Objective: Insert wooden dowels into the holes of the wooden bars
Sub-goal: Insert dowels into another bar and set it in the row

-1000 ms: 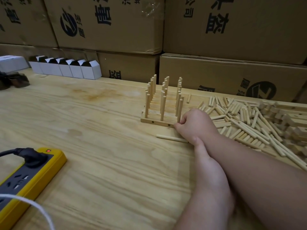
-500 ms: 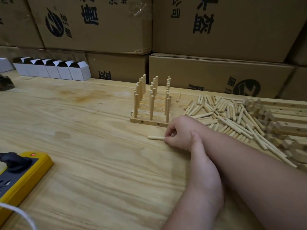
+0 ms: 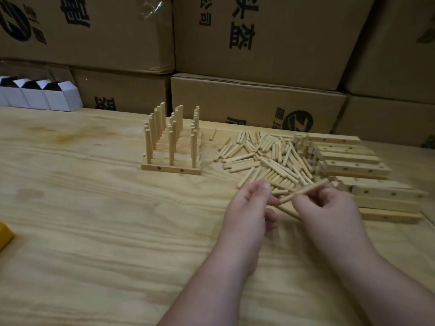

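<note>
Wooden dowels are held between both hands above the pale plywood table (image 3: 94, 220). The right hand (image 3: 329, 212) has its fingers (image 3: 303, 204) curled and pinched on a dowel (image 3: 306, 190) that slants up to the right, its upper end sticking out past the knuckles and its lower end pointing toward the left hand (image 3: 247, 208). The left hand's fingers are also curled, thumb and forefinger closed near that dowel's lower end; whether they actually touch it I cannot tell. A second dowel (image 3: 288, 212) runs beneath, crossing the gap between the two hands and slipping under the right fingers, which seem to hold it as well. Just beyond the fingertips lies the loose dowel pile (image 3: 263, 156), scattered flat on the table, and to the right of the right fingers sit the drilled wooden bars (image 3: 353, 168), stacked lengthwise with holes visible on their sides. Well to the left of the left fingers and farther back stands the finished rack (image 3: 171, 165): bars laid side by side with three rows of dowels standing upright in them. Cardboard boxes (image 3: 259, 43) with printed characters wall off the far edge, small white cartons (image 3: 47, 97) line the far left, and a yellow corner (image 3: 4, 234) shows at the left border.
</note>
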Demonstrator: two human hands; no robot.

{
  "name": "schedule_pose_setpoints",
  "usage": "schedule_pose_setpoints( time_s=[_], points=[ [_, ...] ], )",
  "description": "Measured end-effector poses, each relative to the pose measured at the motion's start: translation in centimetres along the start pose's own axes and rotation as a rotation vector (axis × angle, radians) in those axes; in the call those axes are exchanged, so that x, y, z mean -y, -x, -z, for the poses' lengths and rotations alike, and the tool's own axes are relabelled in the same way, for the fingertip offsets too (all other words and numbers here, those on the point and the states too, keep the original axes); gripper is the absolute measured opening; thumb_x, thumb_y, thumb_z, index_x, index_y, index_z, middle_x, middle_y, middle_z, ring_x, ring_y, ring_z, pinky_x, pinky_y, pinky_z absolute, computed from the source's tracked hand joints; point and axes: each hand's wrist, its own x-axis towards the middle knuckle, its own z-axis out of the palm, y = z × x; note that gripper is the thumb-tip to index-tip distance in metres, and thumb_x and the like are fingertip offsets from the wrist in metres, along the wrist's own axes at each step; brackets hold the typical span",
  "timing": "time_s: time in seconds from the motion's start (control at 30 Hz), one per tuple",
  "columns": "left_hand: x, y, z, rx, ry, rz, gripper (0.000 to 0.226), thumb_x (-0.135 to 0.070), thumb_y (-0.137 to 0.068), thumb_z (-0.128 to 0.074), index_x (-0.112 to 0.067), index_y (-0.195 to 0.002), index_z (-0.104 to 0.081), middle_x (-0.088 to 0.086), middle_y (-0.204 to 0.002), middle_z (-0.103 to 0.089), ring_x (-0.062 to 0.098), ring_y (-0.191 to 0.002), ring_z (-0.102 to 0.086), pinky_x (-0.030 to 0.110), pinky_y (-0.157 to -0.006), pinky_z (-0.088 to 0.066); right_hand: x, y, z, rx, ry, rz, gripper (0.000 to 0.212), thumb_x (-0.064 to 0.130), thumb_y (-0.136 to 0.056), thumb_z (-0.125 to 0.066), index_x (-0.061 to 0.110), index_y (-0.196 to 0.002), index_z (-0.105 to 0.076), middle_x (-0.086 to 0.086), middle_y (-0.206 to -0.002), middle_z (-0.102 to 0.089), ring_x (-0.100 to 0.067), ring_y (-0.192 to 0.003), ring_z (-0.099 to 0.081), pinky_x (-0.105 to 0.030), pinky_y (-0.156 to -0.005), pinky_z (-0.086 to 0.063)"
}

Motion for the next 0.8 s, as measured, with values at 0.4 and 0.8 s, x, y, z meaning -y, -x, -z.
schedule_pose_setpoints(
  time_s=[0.4, 0.8],
  points=[
    [0.3, 1.6, -0.6, 0.228, -0.488, -0.158, 0.018, -0.015, -0.094, -0.072, -0.031, -0.100, -0.077, 0.001, -0.087, -0.076, 0.007, -0.073, -0.061, 0.023, -0.071, -0.049, -2.3, 1.4, 2.3, 0.214, -0.405, -0.001, 0.020, 0.020, -0.090, -0.072, 0.032, -0.074, -0.075, 0.013, -0.049, -0.057, 0.003, -0.043, -0.049, -0.012, -0.044, -0.037],
    [0.1, 1.0, -0.1, 0.110, -0.252, -0.039, 0.020, -0.015, -0.101, -0.059, -0.024, -0.113, -0.072, 0.000, -0.102, -0.079, 0.008, -0.070, -0.066, 0.020, -0.065, -0.055, -5.7, -5.0, 10.8, -0.320, 0.222, 0.102, 0.037, 0.020, -0.093, -0.058, 0.034, -0.127, -0.060, 0.007, -0.129, -0.050, -0.019, -0.121, -0.050, -0.035, -0.093, -0.041]
  ],
)
